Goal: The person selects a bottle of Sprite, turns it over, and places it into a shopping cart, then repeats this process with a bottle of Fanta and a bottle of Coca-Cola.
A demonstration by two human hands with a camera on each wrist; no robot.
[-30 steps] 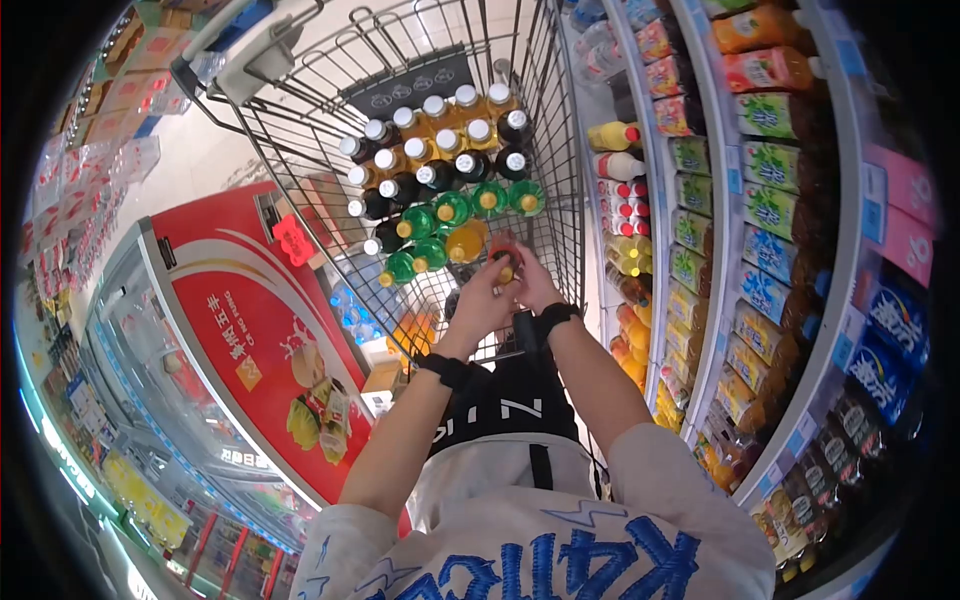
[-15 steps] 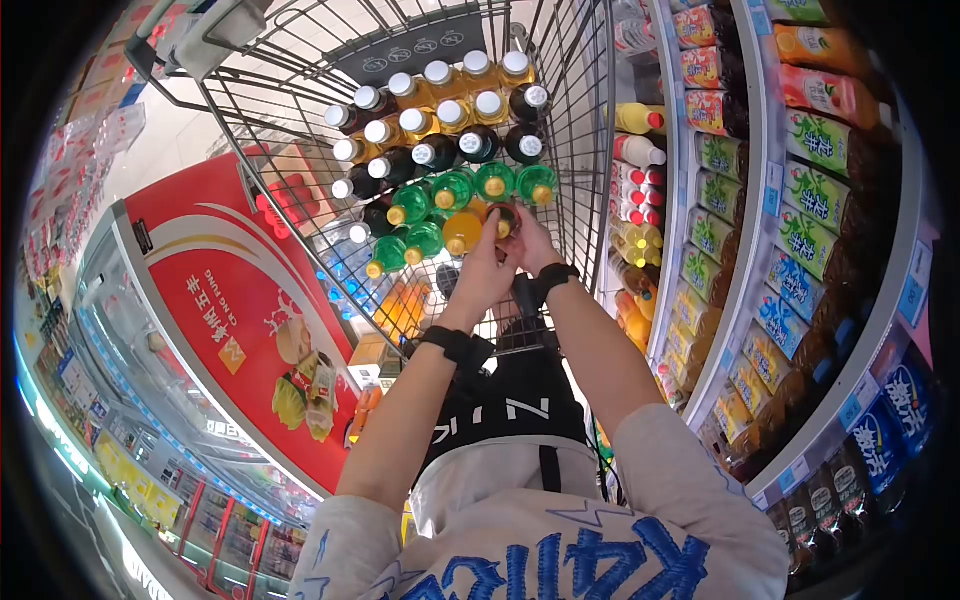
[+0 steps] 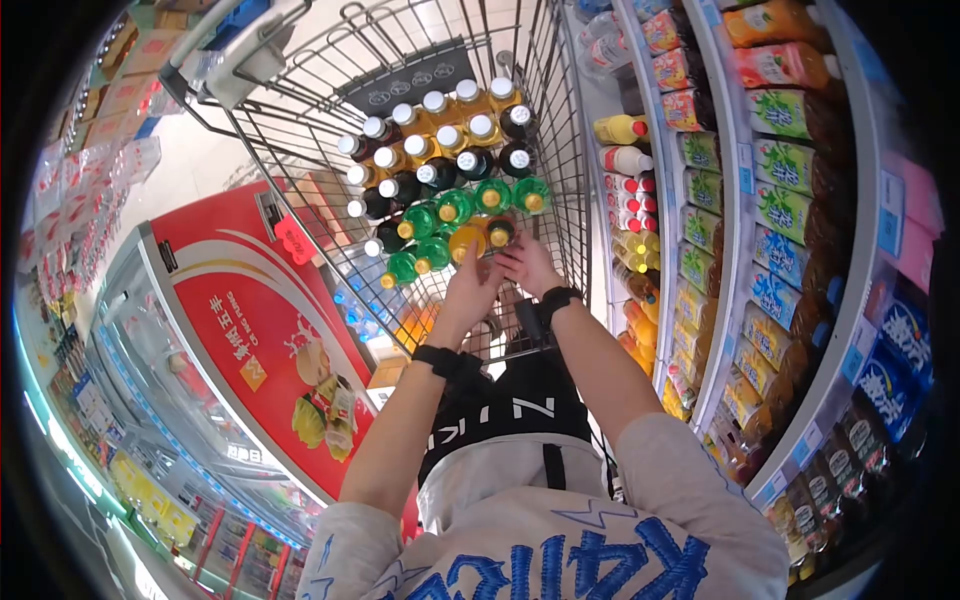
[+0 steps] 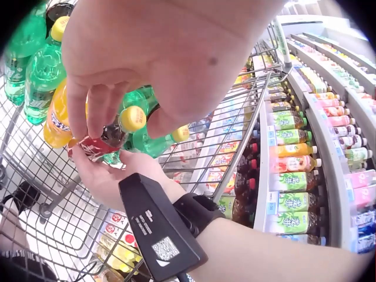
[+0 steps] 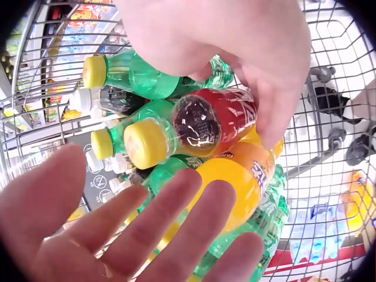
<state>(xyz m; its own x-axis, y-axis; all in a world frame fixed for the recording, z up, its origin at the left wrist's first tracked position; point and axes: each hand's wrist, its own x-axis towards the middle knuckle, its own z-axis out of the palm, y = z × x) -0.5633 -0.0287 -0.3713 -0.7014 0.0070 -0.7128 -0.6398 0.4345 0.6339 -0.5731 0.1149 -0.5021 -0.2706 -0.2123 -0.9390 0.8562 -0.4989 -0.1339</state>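
A cola bottle (image 3: 499, 232) with a red label and yellow cap stands in the wire shopping cart (image 3: 556, 130), right beside an orange soda bottle (image 3: 467, 243). In the right wrist view, fingers of my right hand (image 5: 247, 35) reach down along the red label of the cola bottle (image 5: 232, 114). My left hand (image 5: 158, 235) is spread out in front of the bottles there, palm showing. From the left wrist, the right hand (image 4: 141, 170) lies low against the bottle's label. Green soda bottles (image 3: 455, 207) stand just behind.
Rows of dark and amber bottles (image 3: 436, 145) with white caps fill the cart's far part. Drink shelves (image 3: 735, 220) run close along the right side. A red-sided freezer (image 3: 260, 340) stands at the left.
Both hands held the cola bottle and moved it forward to a place beside the orange soda. Now the bottle stands there and the hands have drawn back and loosened.
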